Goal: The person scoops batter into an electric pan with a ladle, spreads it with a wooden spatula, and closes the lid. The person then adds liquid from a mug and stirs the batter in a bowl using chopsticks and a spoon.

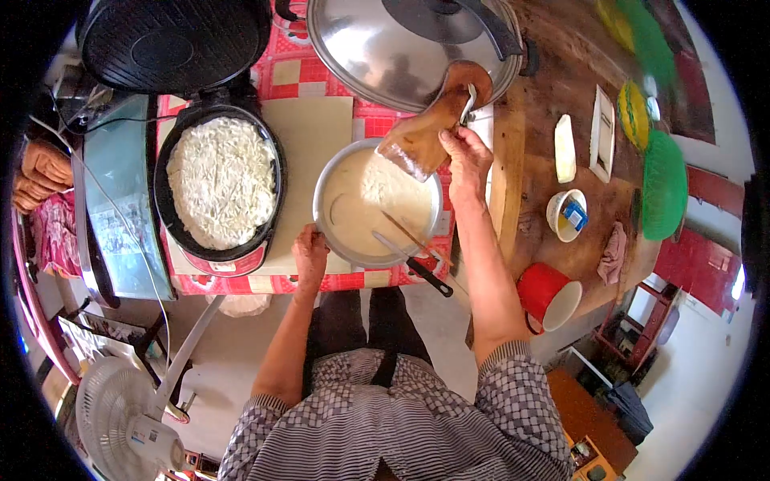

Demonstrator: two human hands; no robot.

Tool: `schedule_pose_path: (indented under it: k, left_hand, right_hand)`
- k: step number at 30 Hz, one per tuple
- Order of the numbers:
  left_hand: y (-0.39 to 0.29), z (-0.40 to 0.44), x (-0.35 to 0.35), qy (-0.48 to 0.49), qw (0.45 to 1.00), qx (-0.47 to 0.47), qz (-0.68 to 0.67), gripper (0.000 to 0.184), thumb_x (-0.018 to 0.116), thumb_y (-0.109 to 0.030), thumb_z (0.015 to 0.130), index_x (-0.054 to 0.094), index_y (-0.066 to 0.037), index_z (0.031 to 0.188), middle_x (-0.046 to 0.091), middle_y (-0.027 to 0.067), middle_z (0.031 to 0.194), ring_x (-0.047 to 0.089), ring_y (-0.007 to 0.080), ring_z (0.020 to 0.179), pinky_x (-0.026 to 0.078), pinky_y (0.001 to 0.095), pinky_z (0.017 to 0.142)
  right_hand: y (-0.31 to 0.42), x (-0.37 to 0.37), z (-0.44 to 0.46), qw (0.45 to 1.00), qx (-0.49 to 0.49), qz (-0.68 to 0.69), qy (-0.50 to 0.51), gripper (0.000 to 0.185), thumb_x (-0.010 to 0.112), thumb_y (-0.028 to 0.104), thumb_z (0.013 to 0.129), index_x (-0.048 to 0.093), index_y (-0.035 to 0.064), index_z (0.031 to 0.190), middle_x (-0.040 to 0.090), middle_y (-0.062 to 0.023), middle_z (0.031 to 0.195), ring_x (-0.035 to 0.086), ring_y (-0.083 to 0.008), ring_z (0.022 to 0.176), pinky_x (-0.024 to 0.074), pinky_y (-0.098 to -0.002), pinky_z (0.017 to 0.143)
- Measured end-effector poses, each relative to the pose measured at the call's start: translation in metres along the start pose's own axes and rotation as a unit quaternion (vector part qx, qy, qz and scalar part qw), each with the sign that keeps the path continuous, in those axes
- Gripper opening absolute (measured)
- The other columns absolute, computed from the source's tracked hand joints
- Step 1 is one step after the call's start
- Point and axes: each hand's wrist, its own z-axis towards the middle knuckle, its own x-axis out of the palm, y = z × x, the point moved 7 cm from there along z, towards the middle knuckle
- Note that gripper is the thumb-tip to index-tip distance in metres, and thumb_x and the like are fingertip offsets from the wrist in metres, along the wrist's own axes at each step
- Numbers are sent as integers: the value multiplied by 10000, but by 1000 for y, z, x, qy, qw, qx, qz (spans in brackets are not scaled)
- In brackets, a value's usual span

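My right hand is closed on a brown, gourd-shaped scoop, tilted above the right side of a metal basin. A metal utensil handle lies against the scoop; its kind is unclear. Pale, thin batter partly fills the basin. My left hand grips the basin's left rim. Across the front right rim rest a black-handled knife and a thin wooden stick. Left of the basin, the open electric griddle holds a thick layer of white, shredded mixture.
The griddle's raised lid stands behind it. A large steel lid lies beyond the basin. On the wooden table are a peeled white vegetable piece, a grater, a bowl and a red mug. A fan stands lower left.
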Motion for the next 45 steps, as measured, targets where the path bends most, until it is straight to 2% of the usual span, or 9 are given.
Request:
schedule_pose_path:
  k: [1, 4, 6, 12, 21, 27, 36, 40, 45]
  left_hand:
    - [-2, 0, -1, -2, 1000, 11, 18, 96, 473, 7, 802, 560, 21, 841, 564, 52, 672, 516, 99, 546, 456, 254, 488]
    - [-4, 1, -4, 0, 998, 11, 55, 103, 473, 16, 792, 564, 29, 839, 566, 67, 657, 537, 113, 548, 457, 252, 481]
    - [-5, 3, -5, -5, 998, 16, 60, 108, 474, 18, 788, 566, 29, 844, 569, 71, 651, 548, 118, 551, 460, 251, 478]
    - [-9, 16, -3, -25, 999, 4, 38, 109, 493, 31, 769, 574, 9, 838, 585, 66, 663, 552, 109, 554, 480, 254, 488]
    - [-23, 33, 6, 9, 1000, 16, -5, 103, 483, 29, 777, 567, 23, 836, 562, 46, 672, 513, 92, 564, 445, 253, 481]
    - [-22, 39, 27, 36, 997, -31, -63, 112, 469, 19, 796, 570, 31, 842, 574, 55, 693, 517, 96, 560, 431, 242, 471]
    - [-8, 41, 39, 44, 997, -38, -48, 92, 464, 53, 751, 543, 40, 798, 575, 76, 650, 575, 125, 572, 521, 283, 485]
    - [-15, 38, 41, 86, 994, -47, -58, 66, 444, 11, 781, 507, 29, 772, 556, 67, 718, 549, 119, 605, 526, 275, 528]
    - [-8, 40, 41, 85, 994, -48, -51, 106, 437, 35, 782, 534, 29, 826, 575, 82, 743, 572, 131, 646, 535, 273, 536]
  right_hand:
    - [-9, -6, -3, 999, 16, 40, -15, 262, 681, 51, 733, 595, 9, 976, 611, -33, 865, 560, -103, 725, 467, -235, 614]
    - [-24, -31, -20, 990, 89, 69, -87, 242, 680, 36, 719, 594, -7, 941, 606, -41, 919, 559, -131, 790, 447, -264, 748]
    - [-43, -55, -29, 976, 134, 96, -140, 245, 681, 67, 731, 588, 44, 957, 603, -31, 897, 566, -159, 809, 480, -337, 709]
    - [-66, -113, -53, 943, 155, 181, -232, 253, 677, 174, 754, 578, 107, 977, 598, -14, 950, 553, -172, 896, 453, -378, 770]
    - [-79, -120, -68, 888, 196, 278, -310, 305, 677, 200, 756, 547, 109, 1016, 581, -35, 1003, 551, -208, 927, 455, -417, 785]
    - [-92, -123, -57, 923, 117, 253, -264, 374, 663, 231, 771, 525, 78, 1084, 554, -40, 1075, 519, -227, 1000, 432, -447, 832]
    - [-90, -125, -58, 876, 204, 326, -290, 350, 628, 296, 798, 510, 163, 1099, 552, -10, 1070, 511, -232, 993, 408, -502, 831]
    - [-79, -126, -43, 864, 184, 390, -260, 251, 596, 241, 824, 514, 108, 1021, 578, -45, 1002, 555, -243, 888, 458, -491, 762]
    - [-75, -134, -45, 898, 139, 345, -233, 213, 600, 30, 787, 525, 20, 986, 570, -91, 1016, 547, -241, 940, 456, -447, 838]
